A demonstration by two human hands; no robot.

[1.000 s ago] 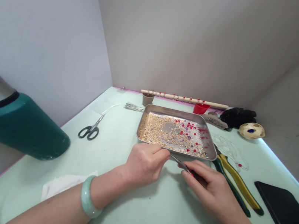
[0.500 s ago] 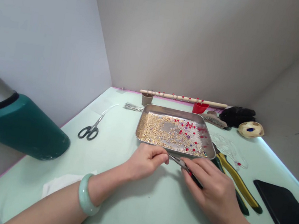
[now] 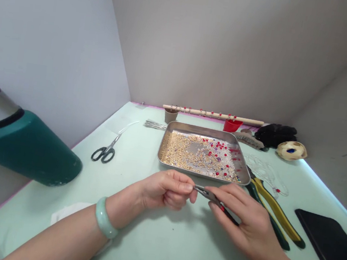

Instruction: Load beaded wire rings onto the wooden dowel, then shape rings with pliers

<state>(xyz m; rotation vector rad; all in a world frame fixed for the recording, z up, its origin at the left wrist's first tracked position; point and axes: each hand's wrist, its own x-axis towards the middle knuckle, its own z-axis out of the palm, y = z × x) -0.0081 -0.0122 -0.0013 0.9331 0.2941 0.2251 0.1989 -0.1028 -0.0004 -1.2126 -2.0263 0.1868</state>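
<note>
My right hand grips small pliers with dark handles and a red spot; their metal jaws point left. At the tip of the jaws, the thumb and forefinger of my left hand are pinched together. Whatever lies between those fingers is too small or too hidden to name. A light green bangle circles my left wrist. Just beyond both hands stands a metal tray holding gold beads, clear beads and several red beads.
Left are black-handled scissors and a big green bottle. Right lie yellow-and-green pliers, a clear strand and a black flat object. Behind the tray, a wooden rod with small beaded pieces rests over a brown cup and red cup.
My left hand has turned slightly, so its curled fingers show more. The pliers' tip has dropped a little and now meets the left fingertips lower down.
</note>
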